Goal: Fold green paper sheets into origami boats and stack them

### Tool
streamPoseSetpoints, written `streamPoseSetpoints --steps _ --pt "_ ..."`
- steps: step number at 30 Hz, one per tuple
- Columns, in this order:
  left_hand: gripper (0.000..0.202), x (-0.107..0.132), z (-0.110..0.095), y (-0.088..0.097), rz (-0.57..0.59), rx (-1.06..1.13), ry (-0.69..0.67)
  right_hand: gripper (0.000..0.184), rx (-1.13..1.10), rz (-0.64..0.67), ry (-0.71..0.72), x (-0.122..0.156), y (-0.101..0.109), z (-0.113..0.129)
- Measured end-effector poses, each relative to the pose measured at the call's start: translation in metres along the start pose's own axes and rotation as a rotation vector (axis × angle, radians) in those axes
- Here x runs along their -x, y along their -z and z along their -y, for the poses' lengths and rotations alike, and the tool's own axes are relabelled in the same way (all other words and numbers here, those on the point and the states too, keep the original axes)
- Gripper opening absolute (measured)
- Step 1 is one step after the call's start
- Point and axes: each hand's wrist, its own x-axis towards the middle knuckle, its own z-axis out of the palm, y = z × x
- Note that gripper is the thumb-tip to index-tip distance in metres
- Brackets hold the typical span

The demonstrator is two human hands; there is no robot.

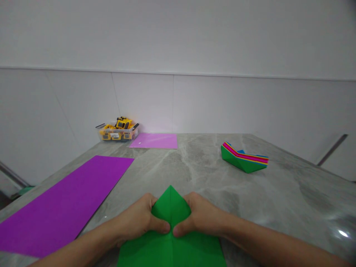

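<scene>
A green sheet of paper point(169, 246) with a crease down its middle lies in front of me, its far end coming to a point. My left hand point(144, 217) grips it from the left and my right hand point(198, 217) from the right. Both thumbs press on the paper beside the centre crease, close to each other but apart. The other fingers are mostly hidden behind or under the paper's edges. Its near end runs out of view at the bottom.
A folded paper boat point(244, 159), green with striped edges, rests on the grey marbled table point(194, 170) at right. Purple sheets point(69, 202) lie at left. A pink-purple pad point(157, 141) and a clear box point(119, 135) of yellow toy vehicles stand by the wall.
</scene>
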Motion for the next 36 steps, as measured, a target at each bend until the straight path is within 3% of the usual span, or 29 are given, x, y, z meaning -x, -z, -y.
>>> streamPoseSetpoints --steps 3,10,12,15,17,18,19,21,22,25,27,29,36 --pt "0.016 0.000 0.000 0.000 -0.019 0.004 0.001 0.038 -0.026 0.038 -0.016 -0.001 0.002 -0.001" --pt "0.014 -0.002 0.000 -0.002 -0.035 -0.092 -0.005 0.030 0.121 -0.073 -0.014 0.000 -0.007 -0.002" --pt "0.028 -0.004 0.001 0.001 -0.098 -0.197 -0.103 0.043 0.211 -0.168 0.014 0.000 -0.006 -0.002" --pt "0.068 -0.006 0.003 0.013 -0.403 -0.529 -0.397 0.071 0.477 -0.433 0.158 -0.002 0.001 -0.005" --pt "0.065 -0.004 0.003 0.021 -0.514 -0.831 -0.570 0.075 0.658 -0.542 0.291 -0.005 0.007 -0.009" --pt "0.052 -0.001 0.002 0.024 -0.458 -0.963 -0.621 0.072 0.731 -0.567 0.336 -0.006 0.010 -0.012" --pt "0.039 0.001 0.001 0.026 -0.330 -1.068 -0.640 0.066 0.789 -0.579 0.364 -0.007 0.011 -0.015" --pt "0.045 0.006 -0.002 0.028 -0.139 -1.179 -0.625 0.045 0.873 -0.547 0.421 -0.006 0.011 -0.018" --pt "0.053 0.008 -0.004 0.027 -0.097 -1.208 -0.611 0.036 0.898 -0.503 0.459 -0.005 0.010 -0.019" --pt "0.068 0.010 -0.005 0.024 -0.106 -1.244 -0.591 0.034 0.909 -0.348 0.573 0.002 0.002 -0.017" --pt "0.062 0.009 -0.004 0.022 -0.138 -1.255 -0.588 0.052 0.894 -0.295 0.599 0.005 -0.001 -0.015" --pt "0.055 0.008 -0.002 0.022 -0.163 -1.265 -0.589 0.059 0.890 -0.282 0.596 0.006 -0.002 -0.013" --pt "0.041 0.009 -0.006 0.022 -0.140 -1.341 -0.671 0.038 0.917 -0.278 0.619 0.003 0.000 -0.013"
